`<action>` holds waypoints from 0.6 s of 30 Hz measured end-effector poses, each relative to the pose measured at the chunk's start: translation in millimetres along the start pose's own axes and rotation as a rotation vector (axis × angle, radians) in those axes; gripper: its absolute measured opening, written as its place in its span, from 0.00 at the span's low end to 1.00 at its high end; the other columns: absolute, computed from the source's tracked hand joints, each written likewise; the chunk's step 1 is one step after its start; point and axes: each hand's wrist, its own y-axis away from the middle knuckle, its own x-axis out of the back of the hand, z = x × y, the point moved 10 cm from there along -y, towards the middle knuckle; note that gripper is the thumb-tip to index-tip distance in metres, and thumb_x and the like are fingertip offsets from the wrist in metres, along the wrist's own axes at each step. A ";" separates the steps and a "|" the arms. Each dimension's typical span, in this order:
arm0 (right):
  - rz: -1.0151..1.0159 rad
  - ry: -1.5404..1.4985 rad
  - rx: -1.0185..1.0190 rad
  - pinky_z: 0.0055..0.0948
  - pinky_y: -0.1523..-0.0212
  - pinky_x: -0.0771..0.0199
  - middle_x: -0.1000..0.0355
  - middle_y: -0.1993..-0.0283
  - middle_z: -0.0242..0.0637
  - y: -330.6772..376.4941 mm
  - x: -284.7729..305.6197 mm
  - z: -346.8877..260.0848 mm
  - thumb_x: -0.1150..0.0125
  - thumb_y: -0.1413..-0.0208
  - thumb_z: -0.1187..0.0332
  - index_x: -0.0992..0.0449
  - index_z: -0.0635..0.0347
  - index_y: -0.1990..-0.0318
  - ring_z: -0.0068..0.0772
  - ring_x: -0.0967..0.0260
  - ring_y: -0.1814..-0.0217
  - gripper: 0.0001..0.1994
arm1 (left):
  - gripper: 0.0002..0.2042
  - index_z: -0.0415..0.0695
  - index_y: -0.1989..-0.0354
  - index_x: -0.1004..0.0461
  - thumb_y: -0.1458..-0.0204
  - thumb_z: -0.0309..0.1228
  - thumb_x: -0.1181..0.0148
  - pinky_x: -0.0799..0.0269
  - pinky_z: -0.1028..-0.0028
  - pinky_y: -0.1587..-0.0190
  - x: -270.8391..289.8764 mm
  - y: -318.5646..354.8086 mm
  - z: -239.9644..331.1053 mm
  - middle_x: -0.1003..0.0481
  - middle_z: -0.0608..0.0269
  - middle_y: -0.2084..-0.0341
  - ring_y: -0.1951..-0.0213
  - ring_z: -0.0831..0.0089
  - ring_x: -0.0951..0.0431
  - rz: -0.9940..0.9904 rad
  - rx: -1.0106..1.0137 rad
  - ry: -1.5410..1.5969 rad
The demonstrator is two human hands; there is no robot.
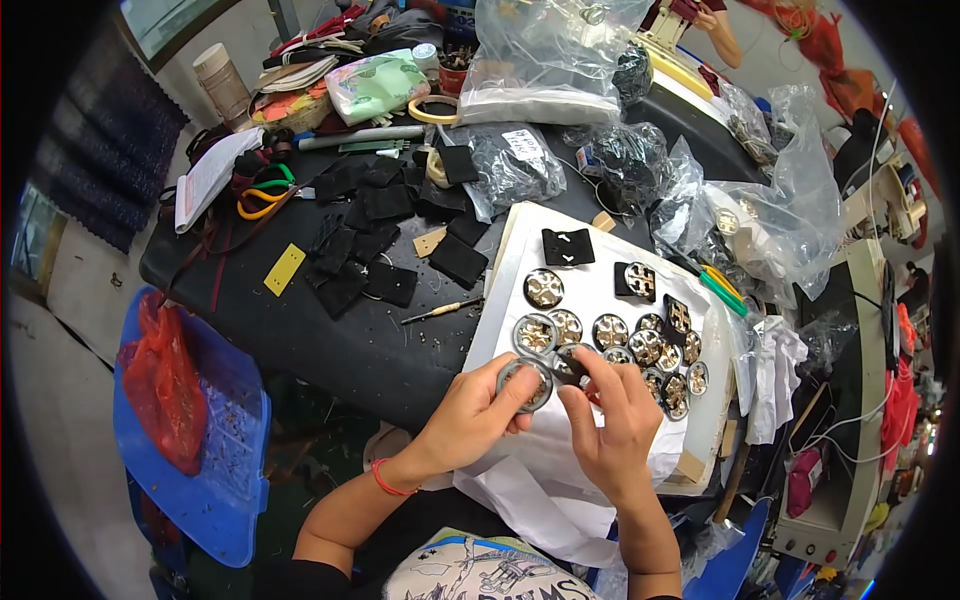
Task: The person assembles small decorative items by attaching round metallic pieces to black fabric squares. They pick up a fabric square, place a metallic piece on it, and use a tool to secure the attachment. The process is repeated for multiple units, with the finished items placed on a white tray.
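Note:
My left hand [475,415] grips a round ornament with a grey rim [526,386], its thumb lying across the face. Just to the right, the fingers of my right hand [618,415] curl around the edge of a dark round piece [569,364]. Beyond both hands, a white-covered board [510,290] bears several round black-and-gold ornaments [544,289]. A grey-rimmed ornament [535,334] sits close to my left fingertips. Farther back are a black square pad [568,248] and a gold ornament on a black square [635,282].
Black fabric squares [388,203] are piled on the dark table, near a yellow card [285,270] and a thin pointed tool [441,311]. Orange-and-green scissors [268,195] lie far left. Clear plastic bags [545,60] fill the back. A blue bin [235,500] holds a red bag [165,385].

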 end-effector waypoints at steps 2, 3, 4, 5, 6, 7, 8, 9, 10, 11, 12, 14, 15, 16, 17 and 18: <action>0.002 -0.029 0.023 0.27 0.81 0.43 0.35 0.77 0.31 -6.9 2.3 -1.1 0.32 0.58 0.67 0.25 0.58 0.56 0.26 0.41 0.80 0.19 | 0.11 0.38 0.64 0.29 0.42 0.35 0.49 0.39 0.84 0.78 -1.8 2.3 4.3 0.31 0.71 0.80 0.79 0.88 0.36 -0.042 -0.029 -0.100; -0.001 -0.007 0.063 0.27 0.81 0.43 0.35 0.78 0.31 -8.0 3.8 -4.6 0.32 0.58 0.67 0.24 0.58 0.57 0.26 0.41 0.80 0.18 | 0.12 0.37 0.65 0.29 0.43 0.35 0.48 0.39 0.83 0.78 -1.0 3.2 7.1 0.32 0.71 0.82 0.80 0.88 0.36 -0.040 -0.048 -0.130; -0.006 0.011 0.104 0.26 0.81 0.43 0.35 0.78 0.30 -8.9 4.0 -8.3 0.32 0.59 0.67 0.24 0.58 0.57 0.26 0.41 0.80 0.18 | 0.12 0.37 0.67 0.29 0.44 0.36 0.47 0.39 0.82 0.78 0.9 4.5 9.3 0.32 0.71 0.84 0.80 0.87 0.36 -0.034 -0.065 -0.160; -0.011 0.028 0.144 0.26 0.81 0.43 0.36 0.78 0.30 -9.4 4.1 -12.5 0.32 0.59 0.67 0.23 0.58 0.58 0.26 0.41 0.80 0.17 | 0.13 0.36 0.68 0.29 0.45 0.36 0.46 0.39 0.81 0.78 2.6 5.9 11.8 0.33 0.70 0.86 0.81 0.87 0.36 -0.027 -0.081 -0.190; -0.017 0.046 0.159 0.26 0.80 0.44 0.36 0.78 0.29 -10.2 4.8 -15.2 0.32 0.59 0.67 0.23 0.58 0.58 0.26 0.41 0.80 0.17 | 0.13 0.36 0.69 0.29 0.44 0.36 0.47 0.40 0.81 0.79 4.0 7.4 13.0 0.33 0.70 0.86 0.81 0.87 0.37 -0.020 -0.073 -0.212; -0.021 0.068 0.173 0.26 0.80 0.44 0.36 0.78 0.29 -10.8 6.2 -17.8 0.32 0.60 0.67 0.23 0.58 0.59 0.25 0.41 0.80 0.17 | 0.13 0.36 0.69 0.29 0.44 0.36 0.47 0.40 0.80 0.79 4.5 8.5 14.8 0.33 0.70 0.86 0.81 0.87 0.38 -0.016 -0.065 -0.232; -0.026 0.090 0.186 0.26 0.80 0.44 0.36 0.78 0.29 -10.9 6.4 -19.8 0.31 0.60 0.68 0.23 0.58 0.59 0.25 0.42 0.81 0.17 | 0.13 0.36 0.69 0.29 0.44 0.36 0.47 0.41 0.80 0.79 5.4 9.0 15.3 0.34 0.70 0.86 0.81 0.87 0.39 -0.013 -0.057 -0.252; -0.014 0.105 0.190 0.26 0.80 0.44 0.36 0.78 0.28 -10.1 6.8 -20.1 0.31 0.60 0.68 0.23 0.58 0.59 0.25 0.42 0.81 0.17 | 0.13 0.36 0.68 0.28 0.43 0.36 0.48 0.41 0.81 0.79 5.8 8.5 13.0 0.33 0.71 0.84 0.80 0.87 0.38 -0.021 -0.051 -0.248; -0.003 0.119 0.194 0.26 0.80 0.44 0.37 0.79 0.28 -8.5 7.0 -20.6 0.32 0.60 0.68 0.22 0.58 0.60 0.25 0.42 0.81 0.16 | 0.13 0.36 0.67 0.28 0.43 0.35 0.48 0.40 0.83 0.79 6.6 8.0 9.5 0.32 0.72 0.83 0.80 0.88 0.36 -0.030 -0.044 -0.245; 0.009 0.133 0.197 0.26 0.81 0.44 0.37 0.79 0.28 -7.3 7.3 -21.2 0.32 0.60 0.68 0.22 0.58 0.60 0.25 0.42 0.81 0.16 | 0.12 0.36 0.66 0.28 0.42 0.35 0.49 0.40 0.84 0.79 6.8 7.9 7.1 0.31 0.73 0.81 0.80 0.88 0.35 -0.038 -0.037 -0.241; 0.008 0.148 0.201 0.26 0.81 0.45 0.36 0.79 0.29 -7.0 6.8 -22.0 0.31 0.61 0.68 0.22 0.58 0.60 0.25 0.42 0.81 0.16 | 0.14 0.36 0.67 0.28 0.42 0.37 0.50 0.41 0.83 0.80 7.3 8.2 10.2 0.32 0.73 0.83 0.81 0.88 0.36 -0.021 -0.064 -0.219; 0.004 0.172 0.211 0.25 0.81 0.45 0.35 0.79 0.29 -6.4 5.7 -24.5 0.30 0.62 0.68 0.22 0.58 0.61 0.26 0.41 0.80 0.17 | 0.17 0.37 0.70 0.28 0.41 0.41 0.52 0.44 0.81 0.82 8.2 10.0 16.9 0.33 0.72 0.86 0.84 0.87 0.39 0.018 -0.115 -0.176; -0.011 0.065 0.202 0.25 0.81 0.44 0.34 0.79 0.29 -5.1 4.8 -22.2 0.30 0.62 0.68 0.22 0.58 0.61 0.26 0.41 0.80 0.17 | 0.18 0.38 0.70 0.28 0.40 0.42 0.54 0.44 0.82 0.82 7.8 9.1 6.1 0.33 0.73 0.86 0.84 0.87 0.39 -0.018 0.002 -0.077; -0.022 -0.039 0.191 0.25 0.81 0.44 0.34 0.78 0.30 -3.2 4.9 -17.7 0.29 0.63 0.68 0.22 0.58 0.61 0.26 0.41 0.80 0.17 | 0.19 0.39 0.71 0.27 0.40 0.44 0.55 0.45 0.82 0.83 7.0 8.0 -2.3 0.33 0.74 0.85 0.85 0.87 0.40 -0.057 0.116 0.020; -0.033 -0.143 0.180 0.25 0.80 0.44 0.33 0.78 0.30 -1.5 4.6 -13.5 0.29 0.64 0.67 0.22 0.58 0.61 0.27 0.41 0.80 0.18 | 0.20 0.40 0.71 0.27 0.40 0.45 0.56 0.45 0.83 0.83 4.6 9.5 -11.0 0.34 0.74 0.85 0.85 0.87 0.40 -0.097 0.230 0.117; -0.040 -0.185 0.164 0.25 0.80 0.44 0.32 0.78 0.31 -0.1 3.5 -9.7 0.29 0.64 0.67 0.22 0.57 0.61 0.27 0.41 0.80 0.18 | 0.21 0.41 0.72 0.27 0.40 0.46 0.56 0.46 0.83 0.83 1.0 9.7 -13.6 0.34 0.75 0.86 0.85 0.87 0.40 -0.157 0.243 0.154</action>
